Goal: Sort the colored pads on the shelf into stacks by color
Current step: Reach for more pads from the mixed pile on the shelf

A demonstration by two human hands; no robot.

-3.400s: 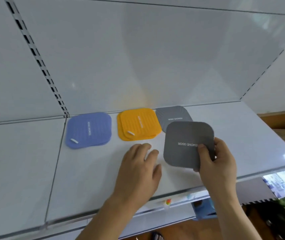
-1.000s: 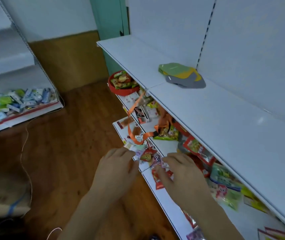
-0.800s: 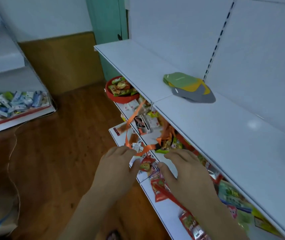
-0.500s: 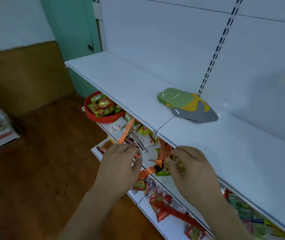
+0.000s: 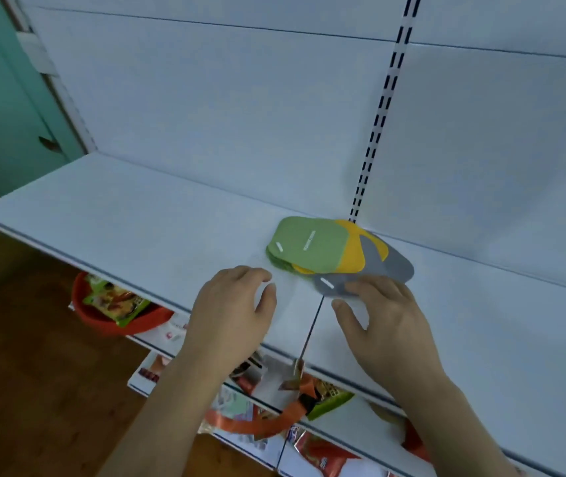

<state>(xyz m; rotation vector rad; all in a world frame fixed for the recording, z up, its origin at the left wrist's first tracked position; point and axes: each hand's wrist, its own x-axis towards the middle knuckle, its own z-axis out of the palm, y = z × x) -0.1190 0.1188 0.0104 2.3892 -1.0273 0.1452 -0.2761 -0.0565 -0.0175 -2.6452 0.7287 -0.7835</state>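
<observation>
Sorting of this pile not begun: green pad, yellow pads and grey pads lie overlapped on the shelf, left hand relaxed and empty, right hand fingertips touching the lowest grey pad, holding nothing.

A white shelf holds a fanned pile of pads: a green pad on top, a yellow pad under it, and a grey pad at the bottom. The left hand hovers over the shelf with loosely curled fingers, just left of the pile. The right hand reaches in with spread fingers, its fingertips at the near corner of the grey pad; below, lower shelves carry snack packets and a red bowl.
</observation>
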